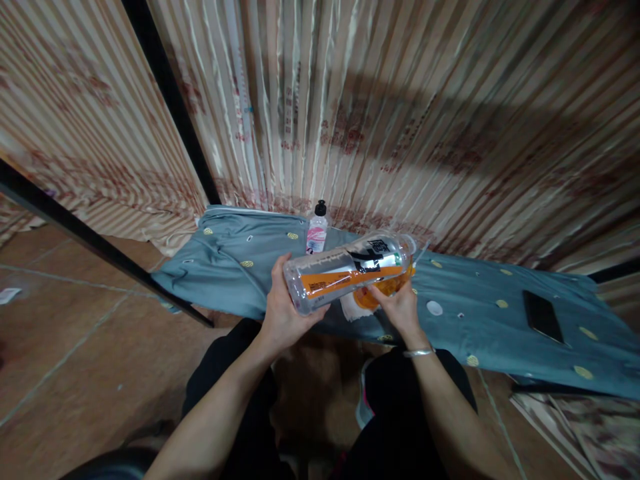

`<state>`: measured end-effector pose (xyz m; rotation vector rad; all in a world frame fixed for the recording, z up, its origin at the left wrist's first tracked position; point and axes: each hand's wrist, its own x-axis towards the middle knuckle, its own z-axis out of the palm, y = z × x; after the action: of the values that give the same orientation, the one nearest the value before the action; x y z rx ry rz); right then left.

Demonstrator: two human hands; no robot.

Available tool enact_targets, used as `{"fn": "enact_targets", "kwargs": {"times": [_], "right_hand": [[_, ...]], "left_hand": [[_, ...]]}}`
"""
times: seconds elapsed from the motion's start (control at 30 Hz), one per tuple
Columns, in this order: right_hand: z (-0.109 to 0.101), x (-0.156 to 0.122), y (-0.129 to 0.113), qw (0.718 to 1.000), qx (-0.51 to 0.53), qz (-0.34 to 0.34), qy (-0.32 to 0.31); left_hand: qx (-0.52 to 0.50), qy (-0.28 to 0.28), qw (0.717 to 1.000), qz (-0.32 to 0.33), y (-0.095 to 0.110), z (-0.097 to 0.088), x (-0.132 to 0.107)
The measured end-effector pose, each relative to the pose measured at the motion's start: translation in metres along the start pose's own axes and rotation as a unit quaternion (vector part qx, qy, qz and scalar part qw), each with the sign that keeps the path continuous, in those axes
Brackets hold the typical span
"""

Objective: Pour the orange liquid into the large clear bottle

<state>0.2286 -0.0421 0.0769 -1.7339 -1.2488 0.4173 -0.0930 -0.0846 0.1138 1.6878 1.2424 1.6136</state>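
Note:
A large clear plastic bottle with a silver and orange label lies tilted, nearly level, above the cloth. My left hand is closed around its base end. Close under the neck end, my right hand, with a bangle on the wrist, closes on an orange see-through container. The bottle hides part of this container and some right-hand fingers; whether that hand also touches the bottle I cannot tell. Beneath them is a white tissue-like piece. Behind the clear bottle stands a small bottle with a black cap and pink label.
A narrow surface covered by a blue-green patterned cloth runs in front of my knees. At its right lie a black phone and a white oval spot or disc. Striped curtains hang behind. Dark metal bars stand at the left.

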Motion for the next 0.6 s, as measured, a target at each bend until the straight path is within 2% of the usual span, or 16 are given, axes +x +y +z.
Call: {"fn": "enact_targets", "kwargs": {"times": [0.17, 0.43, 0.6], "right_hand": [[0.0003, -0.0021, -0.0055, 1.000, 0.004, 0.003, -0.002], [0.0034, 0.0005, 0.0024, 1.000, 0.004, -0.007, 0.007], [0.0038, 0.0004, -0.0007, 1.000, 0.008, 0.000, 0.006]], "left_hand": [[-0.002, 0.002, 1.000, -0.008, -0.0006, 0.0007, -0.0005], [-0.007, -0.001, 1.000, -0.003, -0.0027, 0.0008, -0.0013], [-0.001, 0.004, 1.000, 0.007, -0.0032, 0.0006, -0.0016]]}}
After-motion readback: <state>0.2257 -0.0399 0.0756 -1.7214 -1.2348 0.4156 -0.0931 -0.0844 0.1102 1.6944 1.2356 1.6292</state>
